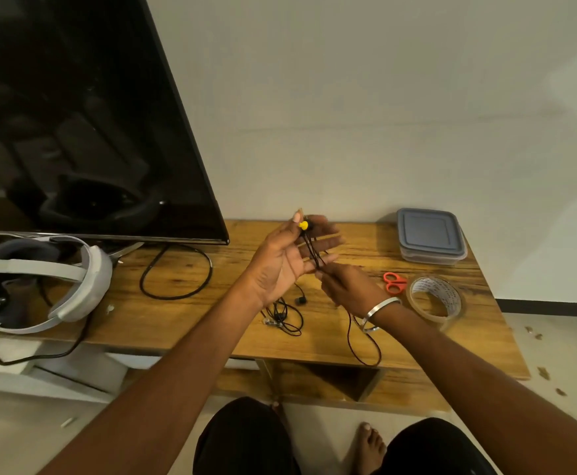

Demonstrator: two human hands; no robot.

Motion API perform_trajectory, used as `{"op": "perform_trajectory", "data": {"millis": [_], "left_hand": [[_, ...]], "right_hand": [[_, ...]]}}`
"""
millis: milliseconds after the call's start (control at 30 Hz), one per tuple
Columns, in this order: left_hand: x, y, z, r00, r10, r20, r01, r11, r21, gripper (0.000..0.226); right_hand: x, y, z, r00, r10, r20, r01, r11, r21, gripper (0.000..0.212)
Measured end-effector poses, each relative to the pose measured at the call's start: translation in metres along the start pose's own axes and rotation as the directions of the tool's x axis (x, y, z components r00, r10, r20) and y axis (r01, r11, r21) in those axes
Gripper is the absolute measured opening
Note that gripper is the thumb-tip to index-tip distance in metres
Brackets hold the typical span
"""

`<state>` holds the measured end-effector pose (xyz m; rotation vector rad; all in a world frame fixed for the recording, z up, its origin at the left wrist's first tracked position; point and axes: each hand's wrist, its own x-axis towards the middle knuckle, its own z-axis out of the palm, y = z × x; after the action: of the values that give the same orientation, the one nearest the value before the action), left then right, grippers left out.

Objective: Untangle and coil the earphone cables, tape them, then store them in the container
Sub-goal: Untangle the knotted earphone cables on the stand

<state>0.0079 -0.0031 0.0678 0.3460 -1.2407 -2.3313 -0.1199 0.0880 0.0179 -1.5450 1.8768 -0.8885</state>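
Note:
My left hand (pixel 288 258) is raised over the wooden table (pixel 184 313), palm up, fingers spread, pinching a yellow earbud tip (pixel 303 225) at the thumb. A black earphone cable (pixel 314 255) runs in loops across its fingers. My right hand (pixel 345 286) pinches that cable just below the left fingers; the loose end (pixel 365 347) hangs past my right wrist toward the table's front edge. Another tangled black earphone set (pixel 285 315) lies on the table under my left wrist. A lidded grey container (pixel 431 236) stands at the back right.
Orange-handled scissors (pixel 395 282) and a roll of clear tape (pixel 436 298) lie right of my hands. A large dark TV screen (pixel 84 114) stands at the left, with a white headset (pixel 40 286) and a looped black power cord (pixel 177 272) near it.

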Motion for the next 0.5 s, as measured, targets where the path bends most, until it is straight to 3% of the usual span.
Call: {"op": "perform_trajectory", "data": {"millis": [67,167,333,500], "left_hand": [[0.003,0.002,-0.001,0.999,0.023,-0.045,-0.021,0.999,0.040,0.036],[0.004,0.001,-0.006,0.989,0.048,-0.143,-0.007,0.961,0.277,0.032],[-0.001,-0.009,-0.023,0.985,0.111,-0.132,0.015,0.708,0.706,0.030],[-0.006,-0.019,-0.041,0.987,0.117,-0.111,0.031,0.541,0.841,0.024]], "right_hand": [[-0.003,-0.003,0.005,0.996,-0.008,0.085,0.002,0.998,0.070,0.023],[-0.005,-0.004,0.007,0.988,0.030,0.152,-0.046,0.994,0.099,0.026],[-0.004,-0.006,-0.003,0.994,-0.052,0.093,0.058,0.997,-0.057,0.025],[-0.006,-0.004,-0.012,0.995,-0.086,0.053,0.087,0.996,-0.008,0.017]]}}
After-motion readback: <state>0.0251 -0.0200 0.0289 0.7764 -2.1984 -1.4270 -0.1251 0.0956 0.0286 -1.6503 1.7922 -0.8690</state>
